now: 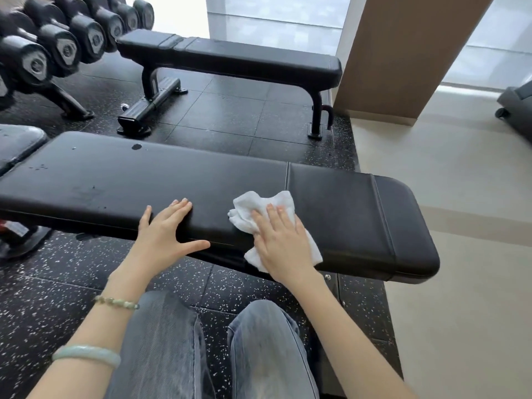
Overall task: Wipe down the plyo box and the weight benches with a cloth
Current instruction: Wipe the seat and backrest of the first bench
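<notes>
Black speckled rubber flooring point(57, 283) runs under the gym kit, and to my right it meets a smooth beige floor point(460, 197). Straight in front of me lies the nearer weight bench point(144, 180), a long black padded top with stitched seams toward its right end.

My left hand point(165, 233) rests flat on the bench's near edge. The fingers are straight on the pad and the thumb is spread out along the front side; it holds nothing.

My right hand point(283, 243) lies palm-down on the white cloth point(253, 203), with straight fingers pressing it against the pad rather than curling round it. The cloth is crumpled, sits just left of the first seam, and hangs a little over the near edge.

A dark wet spot point(136, 146) sits near the far edge of the pad, with smaller droplets further left.

Beyond stands the second weight bench point(230, 57), also black and well apart from mine, with a rack of black dumbbells point(66, 44) at its left end. A tan pillar point(403, 53) rises to the right, between bright windows.

On my left forearm I wear a beaded bracelet point(116, 302) and a pale green bangle point(86, 354). My knees in grey jeans point(161, 341) show below the bench.
</notes>
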